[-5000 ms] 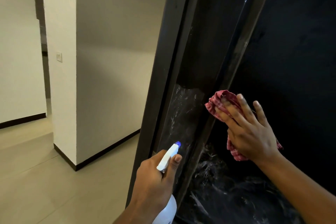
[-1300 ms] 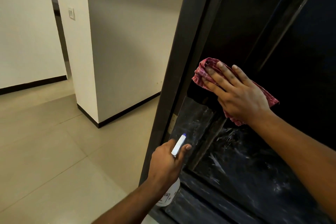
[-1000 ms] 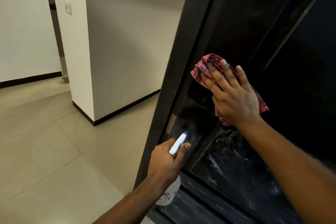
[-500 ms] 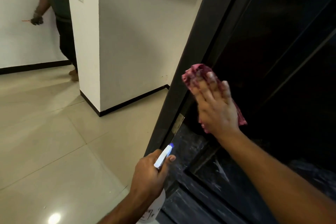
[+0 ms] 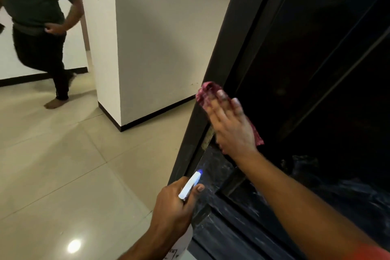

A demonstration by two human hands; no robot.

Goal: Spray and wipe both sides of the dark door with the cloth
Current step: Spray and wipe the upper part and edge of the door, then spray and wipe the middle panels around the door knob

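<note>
Head view: right hand [image 5: 230, 129] flat, fingers straight and together, presses red cloth [image 5: 207, 88] against dark door [image 5: 316, 69] at its left edge, beside frame [image 5: 190, 143]. Cloth bunches out past fingertips and trails under wrist side of palm. Left hand [image 5: 173, 211] lower down, fingers curled round white bottle [image 5: 190, 183], blue-tipped nozzle aimed at lower door panel. Whitish streaks [image 5: 221, 179] cover that panel below cloth. Behind, barefoot person [image 5: 35, 17] in dark clothes mid-stride on tiled floor [image 5: 63, 164], past white pillar [image 5: 158, 48].
</note>
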